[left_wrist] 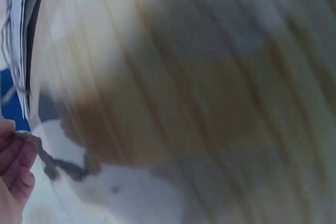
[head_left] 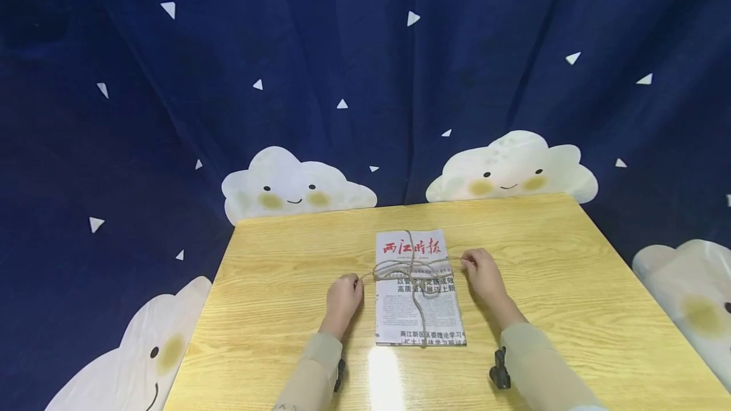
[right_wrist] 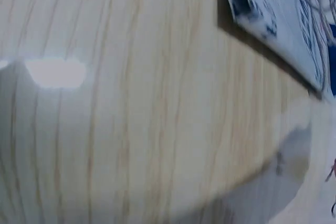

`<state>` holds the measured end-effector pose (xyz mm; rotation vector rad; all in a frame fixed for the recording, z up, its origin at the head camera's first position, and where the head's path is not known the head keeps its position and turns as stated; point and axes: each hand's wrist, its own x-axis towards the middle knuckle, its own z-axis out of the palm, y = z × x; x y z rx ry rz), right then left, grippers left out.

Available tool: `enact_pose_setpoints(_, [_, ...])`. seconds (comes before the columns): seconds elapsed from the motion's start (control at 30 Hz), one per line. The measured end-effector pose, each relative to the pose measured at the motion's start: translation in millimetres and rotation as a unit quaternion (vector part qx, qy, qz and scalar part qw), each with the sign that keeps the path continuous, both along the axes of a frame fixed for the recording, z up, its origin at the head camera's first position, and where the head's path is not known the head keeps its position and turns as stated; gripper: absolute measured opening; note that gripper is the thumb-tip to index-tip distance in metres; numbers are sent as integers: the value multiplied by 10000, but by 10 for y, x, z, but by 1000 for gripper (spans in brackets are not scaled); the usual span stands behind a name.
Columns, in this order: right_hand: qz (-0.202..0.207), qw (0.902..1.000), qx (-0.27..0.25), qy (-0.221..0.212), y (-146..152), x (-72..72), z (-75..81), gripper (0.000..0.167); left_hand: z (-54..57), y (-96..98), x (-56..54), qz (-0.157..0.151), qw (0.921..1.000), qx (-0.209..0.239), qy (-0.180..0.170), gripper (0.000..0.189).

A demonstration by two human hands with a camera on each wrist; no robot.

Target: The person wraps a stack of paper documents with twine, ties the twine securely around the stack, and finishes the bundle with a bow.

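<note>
A folded stack of newspapers point(head_left: 400, 316) lies on the wooden table, with brown twine point(head_left: 419, 303) crossed around it lengthwise and widthwise. Loops of the twine lie loosely over the front page near the crossing. My left hand point(head_left: 345, 300) pinches one twine end just left of the stack. In the left wrist view, the twine tail point(left_wrist: 65, 166) sticks out past the fingers point(left_wrist: 11, 156). My right hand point(head_left: 483, 276) pinches the other end just right of the stack. The right wrist view shows the stack's corner point(right_wrist: 257, 22), with only a sliver of the hand at its right edge.
The wooden table point(head_left: 274, 246) reaches back to a dark blue curtain point(head_left: 320, 49) printed with white triangles and smiling clouds. A bright glare spot point(head_left: 385, 376) shows on the tabletop in front of the stack. Each wrist bears a black device, such as the right one point(head_left: 500, 370).
</note>
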<state>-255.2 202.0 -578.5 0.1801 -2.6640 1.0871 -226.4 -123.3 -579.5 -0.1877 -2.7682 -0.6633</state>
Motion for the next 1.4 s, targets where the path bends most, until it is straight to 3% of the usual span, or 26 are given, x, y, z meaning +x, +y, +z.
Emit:
enact_pose_setpoints(0.3, [-467, 9980, 30, 429, 497, 157, 25, 11, 2, -362, 25, -254, 9990, 53, 373, 9])
enact_pose_setpoints(0.67, [-1054, 9942, 157, -136, 979, 396, -44, 14, -32, -735, 58, -86, 9985, 223, 490, 8])
enact_pose_setpoints(0.9, [-1147, 9913, 443, -470, 1116, 547, -141, 13, -75, -871, 102, 234, 9996, 160, 94, 8])
enact_pose_setpoints(1.07, [-1107, 9891, 807, -536, 1089, 585, -109, 16, -85, -841, 116, 280, 9993, 17, -261, 9])
enact_pose_setpoints(1.2, [-1023, 9889, 984, -447, 936, 514, 18, 27, -54, -689, 57, 186, 9990, 304, -273, 13])
enact_pose_setpoints(1.3, [-636, 9945, 831, -81, 709, 414, 96, 33, -3, -478, -21, -76, 9980, 552, -296, 19])
enact_pose_setpoints(1.4, [40, 9971, 714, 244, 420, 322, 116, 35, 37, -221, -88, -430, 9969, 541, -372, 22])
